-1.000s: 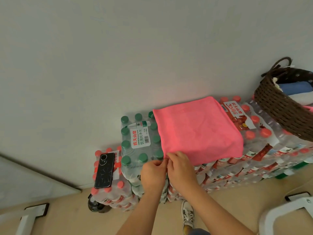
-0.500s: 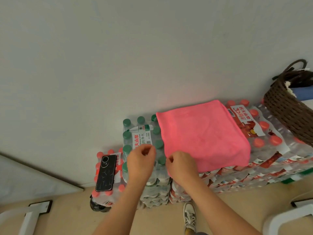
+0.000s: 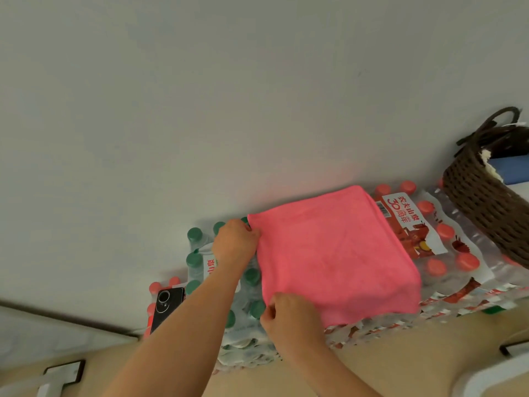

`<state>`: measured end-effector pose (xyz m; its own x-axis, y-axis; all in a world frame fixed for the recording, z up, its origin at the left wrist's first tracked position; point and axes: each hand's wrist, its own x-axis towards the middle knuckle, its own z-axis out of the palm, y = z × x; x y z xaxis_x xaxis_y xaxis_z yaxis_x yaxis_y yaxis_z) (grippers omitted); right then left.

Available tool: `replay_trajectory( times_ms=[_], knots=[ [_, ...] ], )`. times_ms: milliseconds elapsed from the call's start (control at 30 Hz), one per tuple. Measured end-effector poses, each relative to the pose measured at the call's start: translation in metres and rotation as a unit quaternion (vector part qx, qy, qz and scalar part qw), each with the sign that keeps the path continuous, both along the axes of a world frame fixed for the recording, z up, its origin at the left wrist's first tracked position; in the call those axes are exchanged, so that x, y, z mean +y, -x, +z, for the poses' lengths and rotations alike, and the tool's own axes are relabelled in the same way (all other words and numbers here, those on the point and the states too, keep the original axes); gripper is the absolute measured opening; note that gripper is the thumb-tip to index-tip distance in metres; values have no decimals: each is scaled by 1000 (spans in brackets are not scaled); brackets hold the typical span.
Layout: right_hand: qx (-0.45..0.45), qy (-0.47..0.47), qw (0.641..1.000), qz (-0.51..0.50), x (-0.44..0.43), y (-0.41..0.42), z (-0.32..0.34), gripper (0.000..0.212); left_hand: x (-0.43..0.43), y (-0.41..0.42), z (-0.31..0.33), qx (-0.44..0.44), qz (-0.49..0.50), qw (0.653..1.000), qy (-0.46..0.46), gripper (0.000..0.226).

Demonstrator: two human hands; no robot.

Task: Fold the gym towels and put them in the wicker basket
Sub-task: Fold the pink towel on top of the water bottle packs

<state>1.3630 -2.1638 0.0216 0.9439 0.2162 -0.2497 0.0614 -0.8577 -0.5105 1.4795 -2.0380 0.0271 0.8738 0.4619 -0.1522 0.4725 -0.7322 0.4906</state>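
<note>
A pink towel (image 3: 335, 253) lies folded flat on top of stacked packs of water bottles against the wall. My left hand (image 3: 234, 242) pinches its far left corner. My right hand (image 3: 289, 316) pinches its near left corner. The dark brown wicker basket (image 3: 486, 207) stands on the packs at the right edge of the view, apart from the towel, with a blue towel (image 3: 512, 170) and a white one inside it. Part of the basket is cut off by the frame.
Green-capped bottle packs (image 3: 197, 262) sit left of the towel, red-capped packs (image 3: 435, 247) to its right. A black phone (image 3: 166, 306) lies on a lower pack at the left. White furniture parts (image 3: 54, 379) stand on the beige floor below.
My hands were together at the towel's near left corner. My left hand has moved up along the left edge to the far corner; my right hand stayed at the near corner.
</note>
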Motion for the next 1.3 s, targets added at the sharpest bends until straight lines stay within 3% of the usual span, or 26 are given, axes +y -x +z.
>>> replay_trajectory(
  times_ms=[133,267,300,400,500,567,667,767,900,1033,1300],
  knots=[
    [6,-99,995,25,-14,0,15,25,1,-6,10,-24,51,991,120,31],
    [53,-278,958,-52,-44,-4,31,19,2,-9,32,-91,99,941,312,8],
    [77,-312,944,-75,-52,-7,34,18,-1,-8,39,-95,88,929,346,6],
    [152,-368,909,-123,-75,-14,40,21,-8,-12,54,-88,-18,907,410,31],
    [175,-406,879,-182,-92,-13,41,37,-13,-22,66,-41,-105,889,444,29],
    [180,-442,848,-231,-102,-10,42,35,-16,-31,73,-9,-183,895,406,30],
    [144,-437,825,-327,-114,-5,36,27,-30,-48,78,-39,-314,926,205,39],
    [77,-393,818,-414,-123,-4,30,27,-56,-66,81,-87,-397,913,40,27],
    [6,-347,811,-471,-132,-7,24,30,-98,-89,80,-107,-451,885,-46,20],
    [-67,-262,848,-455,-147,-12,18,26,-130,-110,69,-96,-477,867,-110,22],
    [-65,-142,920,-359,-190,-17,2,11,-166,-133,42,-38,-541,811,-218,25]
  ],
)
